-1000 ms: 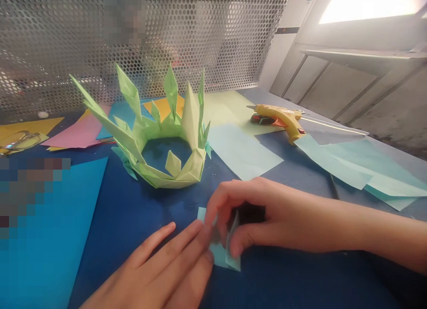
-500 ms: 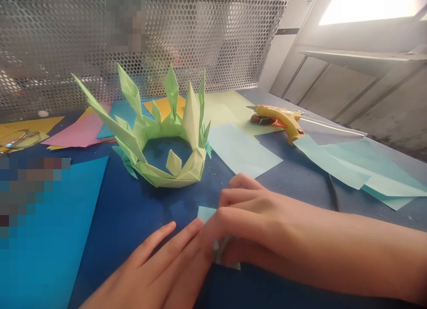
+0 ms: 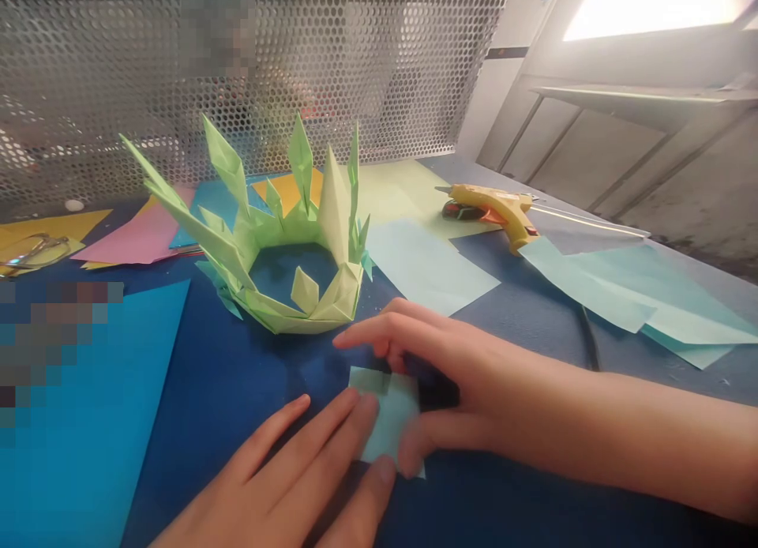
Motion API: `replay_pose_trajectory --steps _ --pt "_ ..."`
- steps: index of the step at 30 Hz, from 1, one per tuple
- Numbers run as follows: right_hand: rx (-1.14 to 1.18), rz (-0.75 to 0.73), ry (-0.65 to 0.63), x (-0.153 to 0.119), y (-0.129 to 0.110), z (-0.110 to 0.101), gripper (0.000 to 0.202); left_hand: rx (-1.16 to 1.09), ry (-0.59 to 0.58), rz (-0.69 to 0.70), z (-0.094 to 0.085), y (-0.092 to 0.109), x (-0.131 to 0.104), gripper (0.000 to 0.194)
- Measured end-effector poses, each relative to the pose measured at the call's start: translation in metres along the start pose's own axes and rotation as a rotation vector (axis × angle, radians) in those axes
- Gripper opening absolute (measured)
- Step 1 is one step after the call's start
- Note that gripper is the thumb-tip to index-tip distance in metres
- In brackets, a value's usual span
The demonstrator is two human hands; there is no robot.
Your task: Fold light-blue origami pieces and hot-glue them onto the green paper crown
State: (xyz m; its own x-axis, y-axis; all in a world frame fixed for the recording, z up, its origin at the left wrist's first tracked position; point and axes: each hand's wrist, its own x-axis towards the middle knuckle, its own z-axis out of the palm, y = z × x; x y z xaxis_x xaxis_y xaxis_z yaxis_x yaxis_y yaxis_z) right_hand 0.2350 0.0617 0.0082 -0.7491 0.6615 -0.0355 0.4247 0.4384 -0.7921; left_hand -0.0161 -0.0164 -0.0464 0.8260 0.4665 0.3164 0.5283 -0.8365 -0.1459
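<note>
A small light-blue square of paper [image 3: 391, 418] lies on the dark blue tabletop, with a fold line near its top edge. My left hand [image 3: 302, 473] lies flat across its left side, fingers stretched out and pressing it down. Over its right side my right hand [image 3: 450, 366] is arched, thumb at the lower right corner and the other fingers raised and apart. Just beyond both hands stands a green folded-paper crown [image 3: 281, 320] with tall pointed spikes and small teal pieces at its sides.
A yellow glue gun [image 3: 494, 208] lies at the back right, near pale blue sheets [image 3: 628, 295]. Another pale blue sheet [image 3: 435, 268] lies behind my right hand. A large blue sheet [image 3: 83, 453] covers the left. Glasses [image 3: 35, 252] rest on yellow paper. A perforated metal screen [image 3: 379, 74] stands behind.
My right hand has opened and lifted its fingers off the small paper, which now shows flat between the hands. My left hand has stayed nearly in place.
</note>
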Motion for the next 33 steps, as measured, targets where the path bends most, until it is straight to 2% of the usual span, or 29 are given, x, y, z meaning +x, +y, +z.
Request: replay_pose_trajectory --steps 2,6,10,18,23,33 --pt "0.024 0.032 0.042 0.002 0.004 -0.002 0.074 -0.007 -0.008 -0.005 -0.001 -0.001 0.0 0.046" --pt "0.155 0.051 0.061 0.003 0.007 -0.008 0.045 -0.015 -0.021 0.001 -0.001 -0.003 -0.001 0.045" --pt "0.174 0.062 0.081 0.004 0.007 -0.009 0.032 0.01 -0.012 -0.001 -0.001 -0.005 -0.004 0.046" --pt "-0.004 -0.116 0.18 0.0 0.014 0.001 0.004 0.043 -0.02 0.016 0.0 -0.008 -0.006 0.046" --pt "-0.061 -0.089 0.281 -0.004 0.015 0.007 0.008 -0.047 0.054 -0.008 0.002 -0.007 -0.001 0.047" --pt "-0.044 -0.046 0.301 -0.003 0.014 0.004 0.016 -0.047 0.073 -0.019 0.004 -0.006 0.001 0.047"
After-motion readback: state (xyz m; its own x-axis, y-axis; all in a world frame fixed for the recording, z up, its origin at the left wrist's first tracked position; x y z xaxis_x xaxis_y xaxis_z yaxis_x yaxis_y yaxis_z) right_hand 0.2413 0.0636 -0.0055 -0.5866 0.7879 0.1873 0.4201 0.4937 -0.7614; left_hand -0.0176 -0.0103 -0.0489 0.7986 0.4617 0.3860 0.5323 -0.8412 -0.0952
